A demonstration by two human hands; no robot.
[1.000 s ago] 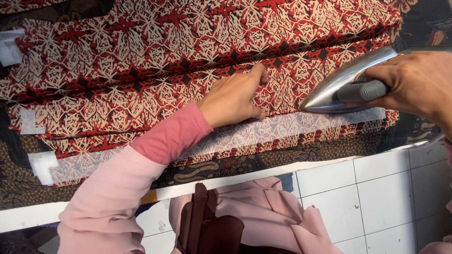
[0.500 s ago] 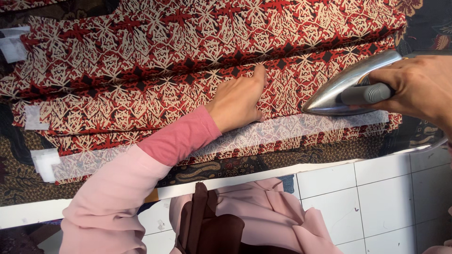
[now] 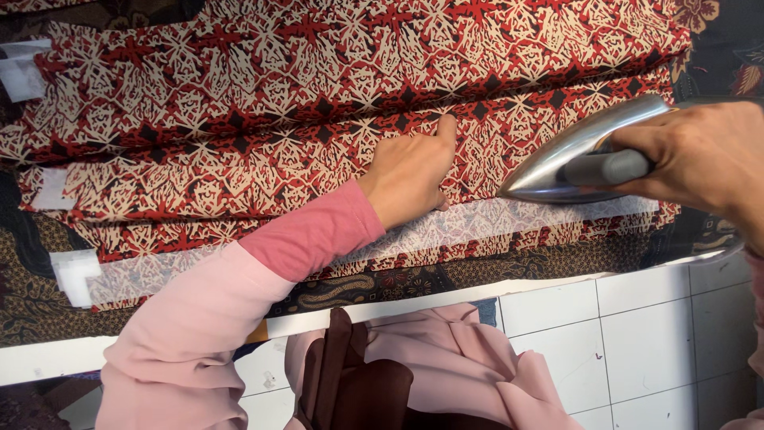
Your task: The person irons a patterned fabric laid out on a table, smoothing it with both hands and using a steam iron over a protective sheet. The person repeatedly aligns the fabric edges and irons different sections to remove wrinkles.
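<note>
Near the bench's front edge, red patterned cloth (image 3: 239, 143) is pressed flat by the left hand (image 3: 410, 171); an iron (image 3: 577, 155) is gripped by the right hand (image 3: 692, 155).

The left arm wears a pale pink sleeve (image 3: 191, 326) with a darker pink cuff (image 3: 314, 239).

Left hand (image 3: 410, 171) lies palm down, forefinger stretched toward the far side, its pink-sleeved forearm running back to the near left. Right hand (image 3: 696, 155), at the right edge, is closed in a fist-like grip, fingers curled; its thumb appears hidden.
</note>
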